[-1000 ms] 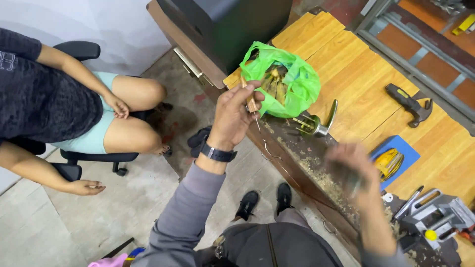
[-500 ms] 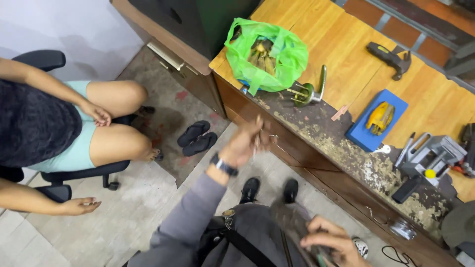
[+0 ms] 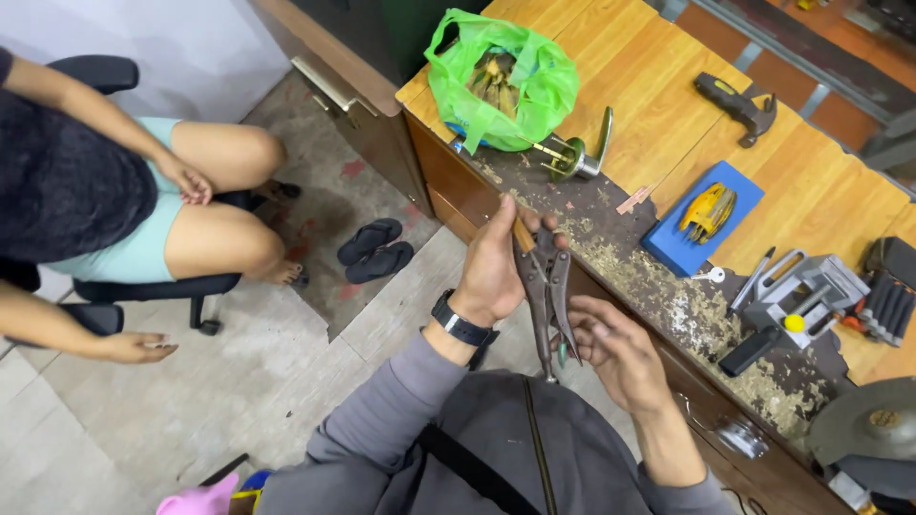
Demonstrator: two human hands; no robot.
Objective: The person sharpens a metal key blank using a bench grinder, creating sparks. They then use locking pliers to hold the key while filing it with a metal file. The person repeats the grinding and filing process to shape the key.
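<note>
My left hand (image 3: 496, 265) holds a small brass-coloured piece (image 3: 523, 235) up in front of the workbench edge. The jaws of grey locking pliers (image 3: 549, 286) close around that piece. My right hand (image 3: 615, 348) grips the pliers' long handles from below, fingers curled around them. Both hands hover just in front of the wooden workbench (image 3: 649, 105). A black watch (image 3: 461, 324) sits on my left wrist.
On the bench lie a green plastic bag (image 3: 501, 76) of metal parts, a brass door handle (image 3: 577, 153), a hammer (image 3: 737, 103), a blue pad (image 3: 701, 217) with a yellow tool, and a small vise (image 3: 801, 296). A seated person (image 3: 114, 191) on a chair is at left; sandals (image 3: 374, 250) lie on the floor.
My right hand came up from my lap with the pliers and met my left hand; the pliers now clamp the small piece. The camera tilted down slightly.
</note>
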